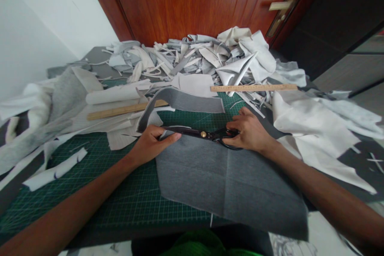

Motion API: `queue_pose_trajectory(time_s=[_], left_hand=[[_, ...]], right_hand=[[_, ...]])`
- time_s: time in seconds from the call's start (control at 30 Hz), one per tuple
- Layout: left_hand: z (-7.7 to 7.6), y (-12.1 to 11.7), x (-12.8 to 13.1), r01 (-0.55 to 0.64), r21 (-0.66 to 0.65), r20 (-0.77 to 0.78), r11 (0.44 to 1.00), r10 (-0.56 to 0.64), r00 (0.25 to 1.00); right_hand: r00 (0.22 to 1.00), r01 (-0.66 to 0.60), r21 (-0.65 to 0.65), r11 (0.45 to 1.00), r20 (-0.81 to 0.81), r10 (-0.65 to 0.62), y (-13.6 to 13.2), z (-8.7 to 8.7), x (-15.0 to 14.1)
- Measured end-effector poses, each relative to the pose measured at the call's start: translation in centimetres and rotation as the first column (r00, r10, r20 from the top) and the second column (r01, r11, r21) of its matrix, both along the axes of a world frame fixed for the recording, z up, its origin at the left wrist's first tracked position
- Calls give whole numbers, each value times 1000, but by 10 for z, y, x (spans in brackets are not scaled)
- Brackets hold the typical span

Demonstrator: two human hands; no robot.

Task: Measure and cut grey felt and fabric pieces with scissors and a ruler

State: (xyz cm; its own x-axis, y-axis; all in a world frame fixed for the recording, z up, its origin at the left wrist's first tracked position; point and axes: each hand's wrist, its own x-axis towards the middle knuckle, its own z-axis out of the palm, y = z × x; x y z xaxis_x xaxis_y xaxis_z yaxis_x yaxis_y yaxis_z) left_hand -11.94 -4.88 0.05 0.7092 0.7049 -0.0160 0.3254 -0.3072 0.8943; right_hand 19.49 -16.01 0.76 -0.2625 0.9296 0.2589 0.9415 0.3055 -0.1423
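Observation:
A sheet of grey fabric (228,180) lies flat on the green cutting mat (99,176) in front of me. My right hand (250,132) is closed round the handles of black tailor's scissors (199,133), whose blades run left along the fabric's far edge. My left hand (151,142) pinches the fabric at that edge, near the blade tips. A cut grey strip (183,102) curls up and away from the left hand toward the back.
Two wooden rulers lie beyond the fabric, one at the left (120,111) and one at the right (253,87). A heap of pale fabric scraps (210,56) fills the back by a brown door (186,0). White pieces (312,132) lie at the right, more cloth (36,120) at the left.

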Motion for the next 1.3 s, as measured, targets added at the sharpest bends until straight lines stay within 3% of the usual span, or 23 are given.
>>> queue_pose_trajectory(time_s=[0.17, 0.33, 0.57, 0.77, 1.0, 1.3], left_hand=[[4, -1, 0, -24, -15, 0, 1000, 24, 1000], [11, -4, 4, -11, -19, 23, 1000, 12, 1000], [9, -2, 6, -83, 92, -11, 992, 84, 996], [12, -5, 9, -70, 225, -10, 972, 74, 997], [13, -8, 9, -112, 176, 26, 978, 109, 994], [11, -9, 7, -118, 185, 61, 976, 109, 992]], right_hand=[[1000, 18, 32, 999, -2, -18, -1, 0, -1], [989, 122, 104, 987, -99, -111, 1, -2, 5], [978, 161, 60, 985, -140, -151, 6, -2, 27], [996, 76, -25, 997, -50, -77, 6, -1, 26], [998, -47, -130, 990, -50, 40, 5, 2, 19], [999, -32, -139, 990, -41, 27, 3, 5, 20]])
